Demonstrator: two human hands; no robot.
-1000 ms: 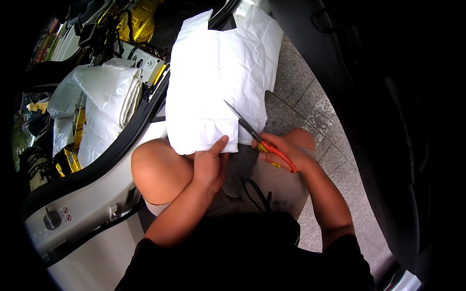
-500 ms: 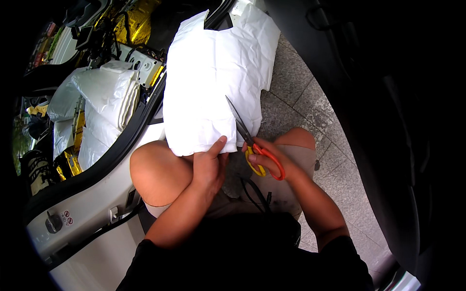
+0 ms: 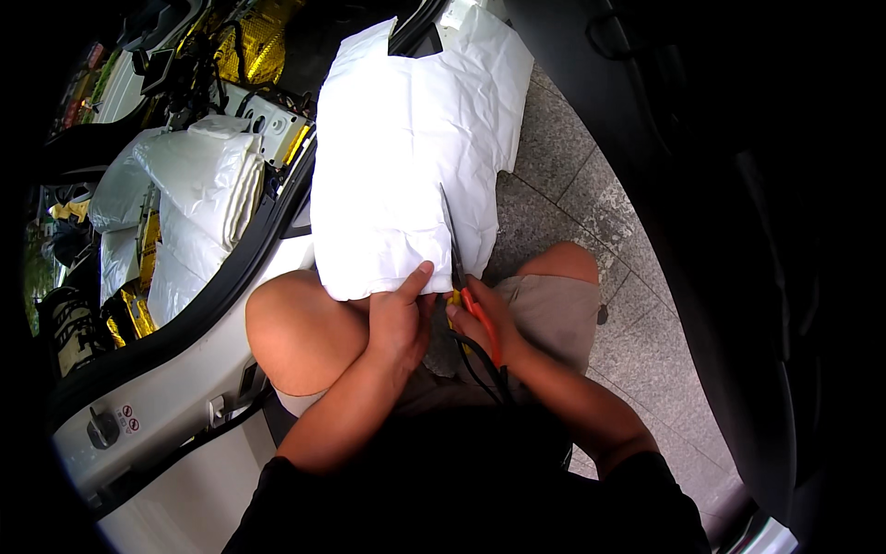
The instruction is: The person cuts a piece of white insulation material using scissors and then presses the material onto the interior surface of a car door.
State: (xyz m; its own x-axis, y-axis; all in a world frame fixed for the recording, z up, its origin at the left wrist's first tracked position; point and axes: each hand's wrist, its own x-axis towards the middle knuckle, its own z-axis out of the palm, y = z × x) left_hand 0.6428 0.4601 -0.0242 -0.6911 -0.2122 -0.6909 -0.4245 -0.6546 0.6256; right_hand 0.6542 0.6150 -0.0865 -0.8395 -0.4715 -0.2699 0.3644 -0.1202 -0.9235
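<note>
A large white padded sheet (image 3: 397, 157) with a notch cut from its far edge stretches away from my knees. My left hand (image 3: 399, 309) pinches its near edge, thumb on top and fingers underneath. In my right hand (image 3: 487, 319) are scissors (image 3: 455, 242) with red and yellow handles, my fingers wrapped round them. Their long dark blades point away from me and lie at the sheet's near right part, beside my left hand. The handles are turned edge-on, so their loops are partly hidden.
At left is a car's open door frame (image 3: 263, 263) with a white sill. Inside lie folded white sheets (image 3: 198, 198) and gold foil (image 3: 263, 42). A dark door panel (image 3: 683, 231) stands at right above grey paving (image 3: 637, 323). A black cable (image 3: 480, 365) hangs near my lap.
My right hand has shifted slightly left and nearer me, turning the scissors more upright. The handles, spread before, now appear closer together. My left hand has hardly moved.
</note>
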